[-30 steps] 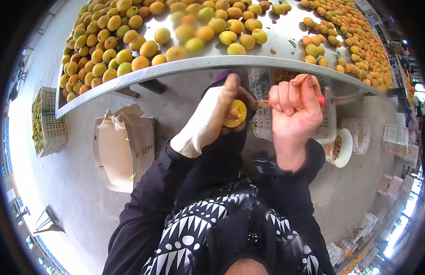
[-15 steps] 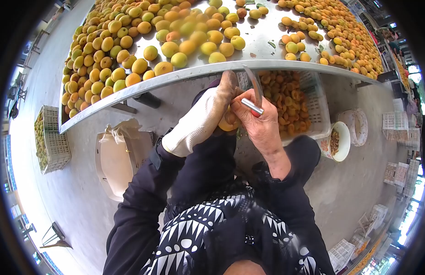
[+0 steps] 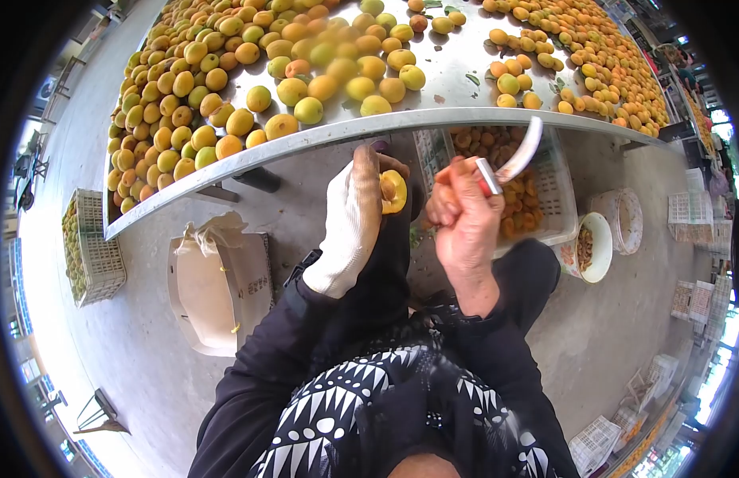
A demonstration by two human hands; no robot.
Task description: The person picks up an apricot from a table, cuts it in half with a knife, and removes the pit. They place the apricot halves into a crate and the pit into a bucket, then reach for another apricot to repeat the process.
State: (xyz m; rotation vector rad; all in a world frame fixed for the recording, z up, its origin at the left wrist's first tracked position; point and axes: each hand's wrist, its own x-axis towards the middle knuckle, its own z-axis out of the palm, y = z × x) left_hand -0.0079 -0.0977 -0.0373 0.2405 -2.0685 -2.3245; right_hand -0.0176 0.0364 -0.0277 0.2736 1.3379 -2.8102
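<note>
My left hand [image 3: 355, 215], in a white knitted glove with soiled fingers, is closed around a cut apricot [image 3: 395, 192]. The yellow cut face looks to the right, and its hollow is partly hidden by the fingers. Apart from it, on the right, my bare right hand [image 3: 467, 223] grips a curved knife [image 3: 522, 150] by its red handle, the blade pointing up and right. Below the blade stands a plastic crate [image 3: 557, 179] holding many apricot halves [image 3: 522, 209].
A metal-edged table [image 3: 322, 131] heaped with whole apricots [image 3: 178, 111] spans the front. Right of the crate are a white bucket [image 3: 596, 255] with scraps and another bucket [image 3: 626, 219]. On the left floor sit an opened carton [image 3: 202, 299] and a crate of green fruit [image 3: 100, 255].
My hands have drawn apart. The knife has swung right and up, away from the apricot, whose cut face now shows. My left hand has shifted slightly left and down.
</note>
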